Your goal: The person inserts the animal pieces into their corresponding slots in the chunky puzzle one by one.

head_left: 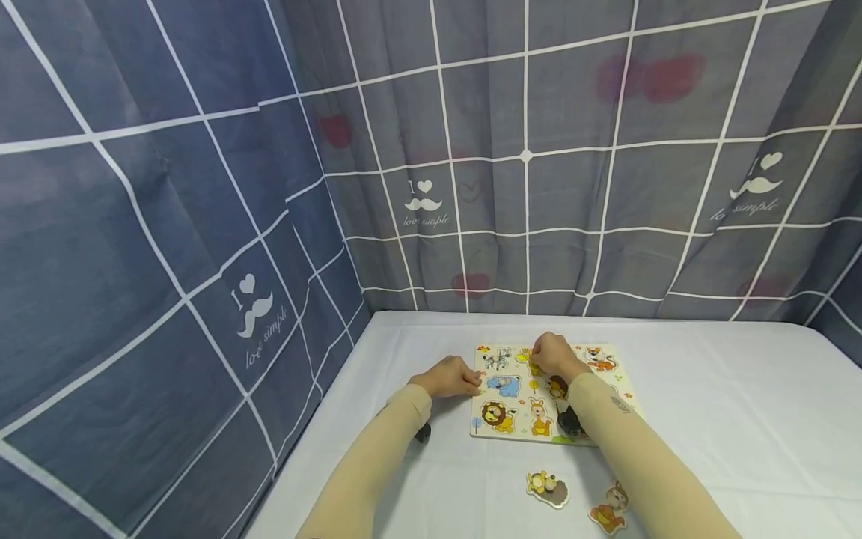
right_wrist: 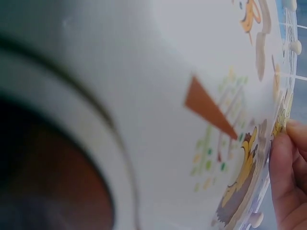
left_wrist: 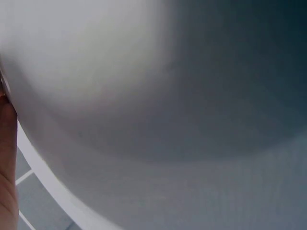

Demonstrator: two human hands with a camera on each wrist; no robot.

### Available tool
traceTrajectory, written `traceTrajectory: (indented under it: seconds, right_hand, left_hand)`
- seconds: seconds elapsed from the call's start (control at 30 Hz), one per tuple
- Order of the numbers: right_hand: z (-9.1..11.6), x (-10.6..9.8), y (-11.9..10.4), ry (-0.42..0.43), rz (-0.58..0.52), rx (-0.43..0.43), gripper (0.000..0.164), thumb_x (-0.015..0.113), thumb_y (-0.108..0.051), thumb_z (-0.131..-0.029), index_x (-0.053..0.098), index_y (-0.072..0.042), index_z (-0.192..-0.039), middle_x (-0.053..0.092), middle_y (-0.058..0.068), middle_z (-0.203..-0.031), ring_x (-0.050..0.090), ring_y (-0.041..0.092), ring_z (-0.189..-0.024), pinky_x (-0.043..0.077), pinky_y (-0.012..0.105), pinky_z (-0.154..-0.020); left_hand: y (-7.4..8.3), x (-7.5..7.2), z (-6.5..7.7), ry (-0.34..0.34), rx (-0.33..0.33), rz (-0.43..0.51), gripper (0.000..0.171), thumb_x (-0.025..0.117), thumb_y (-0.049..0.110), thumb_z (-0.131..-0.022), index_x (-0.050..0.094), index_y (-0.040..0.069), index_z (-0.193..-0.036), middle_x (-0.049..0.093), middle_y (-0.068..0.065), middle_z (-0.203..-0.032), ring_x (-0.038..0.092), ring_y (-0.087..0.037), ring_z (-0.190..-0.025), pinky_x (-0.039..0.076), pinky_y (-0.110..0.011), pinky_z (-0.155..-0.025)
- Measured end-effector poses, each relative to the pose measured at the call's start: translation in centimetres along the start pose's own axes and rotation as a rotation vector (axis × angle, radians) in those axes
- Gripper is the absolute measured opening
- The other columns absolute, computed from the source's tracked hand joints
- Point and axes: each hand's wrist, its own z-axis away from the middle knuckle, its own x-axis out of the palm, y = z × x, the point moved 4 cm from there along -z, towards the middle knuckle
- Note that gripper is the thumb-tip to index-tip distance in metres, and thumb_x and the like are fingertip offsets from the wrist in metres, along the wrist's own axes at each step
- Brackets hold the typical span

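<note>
A wooden animal puzzle board (head_left: 481, 429) lies on the table. My left hand (head_left: 447, 376) grips the board's left edge; in the left wrist view only a strip of that hand (left_wrist: 7, 163) shows. Over the top middle of the board, my right hand (head_left: 557, 355) pinches a yellow puzzle piece (head_left: 523, 356), largely hidden by the fingers. The right wrist view has thumb and finger (right_wrist: 283, 160) closed on it at the board surface. Zebra (head_left: 497, 359), elephant (head_left: 503, 386), lion (head_left: 497, 416), kangaroo (head_left: 540, 418) and tiger (head_left: 601, 359) figures appear on the board.
Loose on the white table (head_left: 431, 486), in front of the board, are a hedgehog piece (head_left: 548, 489) and a brown squirrel-like piece (head_left: 609, 509) beside the right forearm. The right forearm covers the board's lower right part. Grey checked curtains (head_left: 485, 195) stand behind and at the left.
</note>
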Motion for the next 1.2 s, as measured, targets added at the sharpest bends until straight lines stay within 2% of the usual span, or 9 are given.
traceTrajectory:
  seconds: [0.3, 0.47, 0.57, 0.7, 0.8, 1.03, 1.2]
  right_hand:
    - [-0.03, 0.04, -0.15, -0.013, 0.068, 0.020, 0.019, 0.067, -0.007, -0.090, 0.069, -0.003, -0.072, 0.064, 0.005, -0.068, 0.056, 0.018, -0.062, 0.046, 0.028, -0.058]
    - [-0.17, 0.11, -0.26, -0.016, 0.090, 0.013, 0.021, 0.065, -0.006, -0.091, 0.067, -0.004, -0.070, 0.064, 0.006, -0.068, 0.056, 0.018, -0.060, 0.045, 0.027, -0.055]
    - [-0.29, 0.05, -0.35, -0.012, 0.095, 0.013, 0.019, 0.065, -0.006, -0.090, 0.068, -0.003, -0.072, 0.066, 0.009, -0.072, 0.057, 0.019, -0.062, 0.047, 0.028, -0.055]
    - [-0.37, 0.08, -0.16, -0.016, 0.097, 0.044, 0.012, 0.067, -0.006, -0.090, 0.070, 0.000, -0.080, 0.070, 0.012, -0.081, 0.061, 0.021, -0.069, 0.052, 0.032, -0.062]
    - [-0.36, 0.04, 0.10, -0.020, 0.097, 0.073, 0.010, 0.068, -0.007, -0.088, 0.070, 0.001, -0.082, 0.070, 0.013, -0.084, 0.061, 0.022, -0.072, 0.053, 0.035, -0.066]
    - [-0.18, 0.01, 0.41, -0.012, 0.095, 0.068, 0.012, 0.072, -0.006, -0.084, 0.069, -0.001, -0.074, 0.068, 0.009, -0.074, 0.059, 0.020, -0.064, 0.049, 0.030, -0.059]
    - [0.22, -0.25, 0.12, -0.019, 0.090, 0.034, 0.028, 0.068, -0.002, -0.080, 0.056, -0.009, -0.056, 0.052, 0.000, -0.055, 0.048, 0.015, -0.053, 0.039, 0.025, -0.051]
  left_hand:
    - [-0.08, 0.20, -0.05, 0.007, -0.010, -0.002, 0.022, 0.082, 0.022, -0.084, 0.080, 0.013, -0.104, 0.075, -0.001, -0.114, 0.068, -0.013, -0.111, 0.051, -0.028, -0.102]
    - [-0.18, 0.26, -0.12, 0.005, -0.019, -0.005, 0.022, 0.082, 0.023, -0.084, 0.079, 0.014, -0.105, 0.076, 0.000, -0.113, 0.067, -0.011, -0.105, 0.052, -0.026, -0.099]
    - [-0.16, 0.18, -0.14, 0.004, -0.018, -0.006, 0.023, 0.082, 0.022, -0.084, 0.079, 0.014, -0.106, 0.075, 0.000, -0.115, 0.067, -0.013, -0.108, 0.051, -0.026, -0.100]
    - [-0.14, 0.11, -0.16, 0.003, -0.008, -0.009, 0.023, 0.082, 0.021, -0.084, 0.079, 0.013, -0.105, 0.073, 0.000, -0.118, 0.067, -0.014, -0.113, 0.050, -0.026, -0.102]
    - [-0.12, 0.09, -0.20, 0.004, -0.007, -0.006, 0.023, 0.082, 0.021, -0.084, 0.079, 0.013, -0.105, 0.075, -0.001, -0.113, 0.068, -0.012, -0.106, 0.052, -0.025, -0.099]
    - [-0.12, 0.14, -0.21, 0.005, -0.018, 0.000, 0.022, 0.082, 0.021, -0.084, 0.080, 0.013, -0.104, 0.078, 0.000, -0.103, 0.061, -0.003, -0.087, 0.053, -0.023, -0.090]
    - [-0.20, 0.19, -0.28, 0.004, -0.027, -0.011, 0.021, 0.082, 0.022, -0.085, 0.080, 0.014, -0.104, 0.078, 0.001, -0.101, 0.055, -0.002, -0.080, 0.050, -0.019, -0.081]
